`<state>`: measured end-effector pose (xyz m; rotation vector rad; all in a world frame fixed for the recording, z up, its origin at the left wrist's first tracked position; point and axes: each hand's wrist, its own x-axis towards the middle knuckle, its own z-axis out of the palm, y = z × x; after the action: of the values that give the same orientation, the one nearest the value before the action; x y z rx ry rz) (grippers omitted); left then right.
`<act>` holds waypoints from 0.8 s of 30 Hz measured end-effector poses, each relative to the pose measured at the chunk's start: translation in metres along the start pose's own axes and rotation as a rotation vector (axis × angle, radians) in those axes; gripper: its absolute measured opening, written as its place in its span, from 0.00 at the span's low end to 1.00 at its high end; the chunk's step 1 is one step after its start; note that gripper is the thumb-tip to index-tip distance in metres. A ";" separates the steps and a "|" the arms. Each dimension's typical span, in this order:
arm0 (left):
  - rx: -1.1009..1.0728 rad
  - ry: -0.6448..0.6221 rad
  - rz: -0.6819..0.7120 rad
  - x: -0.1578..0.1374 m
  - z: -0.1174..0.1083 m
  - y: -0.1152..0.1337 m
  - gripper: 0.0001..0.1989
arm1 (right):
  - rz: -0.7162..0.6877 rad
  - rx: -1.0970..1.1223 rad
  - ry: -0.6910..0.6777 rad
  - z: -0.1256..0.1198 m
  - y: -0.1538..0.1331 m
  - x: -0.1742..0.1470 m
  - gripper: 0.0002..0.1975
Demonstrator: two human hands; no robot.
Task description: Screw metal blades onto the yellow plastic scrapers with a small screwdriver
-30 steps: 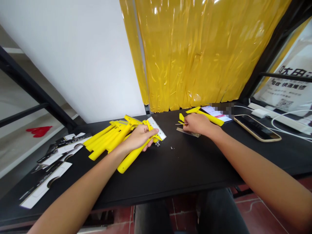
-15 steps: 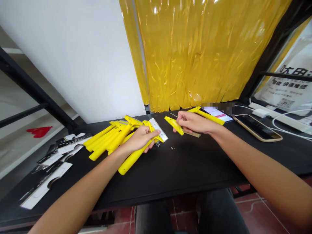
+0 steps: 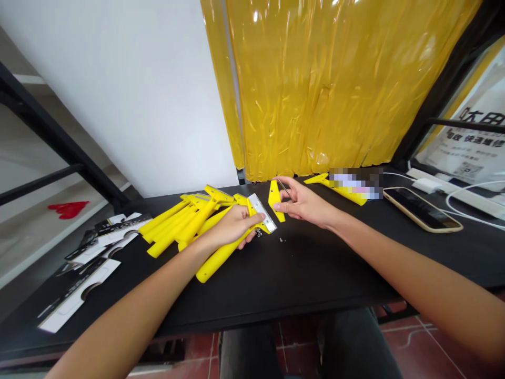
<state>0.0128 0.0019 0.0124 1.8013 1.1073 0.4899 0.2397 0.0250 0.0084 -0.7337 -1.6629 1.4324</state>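
My left hand (image 3: 240,223) is closed around a yellow scraper (image 3: 221,258), its thumb pressing a metal blade (image 3: 261,209) against the scraper's head. Between the fingers of my right hand (image 3: 302,200) is a small yellow cover plate (image 3: 275,201) with holes, held upright just right of the blade and apart from it. A thin metal rod, perhaps a hex key (image 3: 282,186), also shows at the right fingers. Small screws (image 3: 258,232) lie beside my left hand, and a loose one (image 3: 281,240) lies nearer the middle of the table.
Several yellow scrapers (image 3: 177,226) are piled left of my left hand. Black-and-white cardboard sleeves (image 3: 79,297) lie farther left. Another scraper (image 3: 347,193) rests at the back right, near a phone (image 3: 422,209) and white cables (image 3: 452,202). A yellow plastic curtain (image 3: 315,89) hangs behind.
My right hand has moved slightly left and turned the yellow cover plate more upright, bringing it closer to the blade. My left hand keeps its hold on the scraper.
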 end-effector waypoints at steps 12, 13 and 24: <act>-0.053 -0.003 0.028 0.000 -0.001 -0.002 0.19 | 0.047 -0.257 0.036 0.008 0.005 -0.003 0.18; -0.054 -0.007 0.033 0.000 0.000 -0.002 0.19 | 0.060 -0.259 0.042 0.009 0.006 -0.003 0.18; -0.056 0.011 0.025 0.001 -0.001 -0.001 0.18 | 0.013 -0.233 0.115 0.012 0.011 0.000 0.20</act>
<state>0.0121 0.0030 0.0114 1.7677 1.0695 0.5406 0.2285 0.0207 -0.0030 -0.9389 -1.7548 1.1936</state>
